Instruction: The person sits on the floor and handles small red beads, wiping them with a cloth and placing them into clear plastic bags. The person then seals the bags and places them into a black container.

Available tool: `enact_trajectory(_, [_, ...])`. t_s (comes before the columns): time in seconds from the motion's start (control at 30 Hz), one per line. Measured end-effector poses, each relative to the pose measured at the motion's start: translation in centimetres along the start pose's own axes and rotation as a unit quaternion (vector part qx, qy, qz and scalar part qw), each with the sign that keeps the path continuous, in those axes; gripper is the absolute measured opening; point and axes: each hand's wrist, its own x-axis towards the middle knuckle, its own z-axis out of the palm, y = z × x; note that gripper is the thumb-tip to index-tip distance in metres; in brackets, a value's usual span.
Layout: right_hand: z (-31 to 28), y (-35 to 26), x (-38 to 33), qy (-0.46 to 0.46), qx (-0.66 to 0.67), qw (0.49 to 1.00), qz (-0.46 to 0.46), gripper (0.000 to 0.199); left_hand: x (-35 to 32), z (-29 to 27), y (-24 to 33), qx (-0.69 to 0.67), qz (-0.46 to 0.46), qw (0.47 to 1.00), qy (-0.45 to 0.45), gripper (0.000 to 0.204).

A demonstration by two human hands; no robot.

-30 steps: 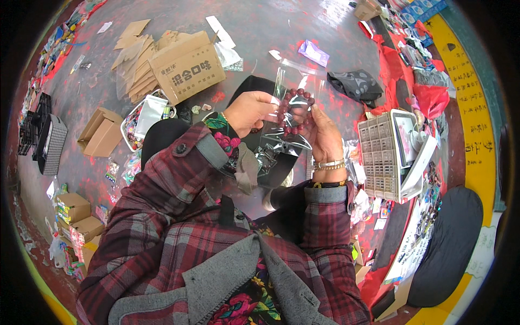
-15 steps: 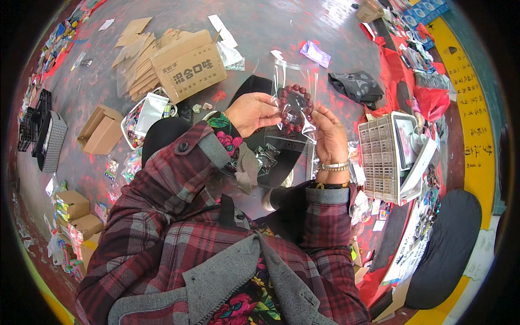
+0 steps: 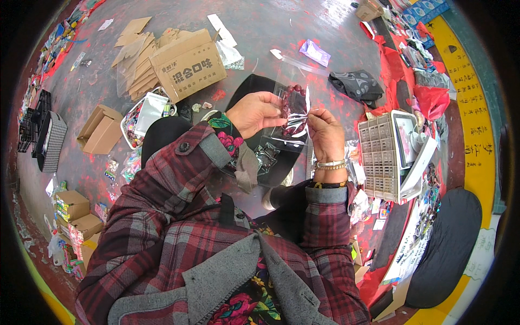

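Observation:
Between my two hands is a clear plastic bag [image 3: 304,122], creased and shining with glare on its right side. A bracelet of dark red round beads [image 3: 296,88] lies inside it, partly hidden by the glare. My left hand [image 3: 253,115] pinches the bag's left edge between thumb and fingers. At the right edge, my right hand [image 3: 327,134] has its thumb and fingertips closed on the film. The bag's clear upper flap [image 3: 306,66] slants off to the right. Below my hands, a dark surface holds a small pile of clear plastic wrappers [image 3: 266,156].
A printed cardboard box [image 3: 189,67] and flattened cardboard [image 3: 138,67] lie ahead left. A white basket [image 3: 131,138] of small items stands by my left knee. To the right are a plastic crate [image 3: 377,162], a black bag [image 3: 356,88] and red sheeting [image 3: 391,70].
The bag's top, upright before, now leans to the right. Its right side is gathered and creased at my right hand's fingertips, which have shifted slightly left. My left hand stays nearly in place.

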Motion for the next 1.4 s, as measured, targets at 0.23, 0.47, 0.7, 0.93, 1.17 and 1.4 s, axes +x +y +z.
enact_trajectory(0.23, [1.2,-1.1,-0.6,0.005,0.047,0.998,0.037,0.014,0.1,-0.2,0.0,-0.015,0.015,0.999,-0.029,0.025])
enact_trajectory(0.47, [0.2,0.2,-0.1,0.006,0.034,0.999,0.033,0.015,-0.1,0.0,0.1,-0.008,0.013,0.999,-0.048,0.028])
enact_trajectory(0.7, [-0.1,-0.4,-0.3,-0.016,0.011,0.998,0.06,0.018,-0.7,0.9,1.2,0.009,-0.006,1.0,-0.02,0.027])
enact_trajectory(0.93, [0.7,-0.7,-0.8,-0.034,-0.042,0.997,0.05,0.017,0.1,-0.2,1.6,0.001,0.002,1.0,0.0,0.023])
enact_trajectory(1.17, [1.2,-1.0,-0.9,-0.06,-0.067,0.995,0.032,0.031,-0.2,0.4,1.3,-0.002,0.027,0.999,-0.03,0.027])
enact_trajectory(1.4, [0.3,-0.2,-0.3,-0.014,0.003,1.0,-0.023,0.017,-0.4,0.9,0.4,0.02,-0.025,0.998,-0.052,0.028])
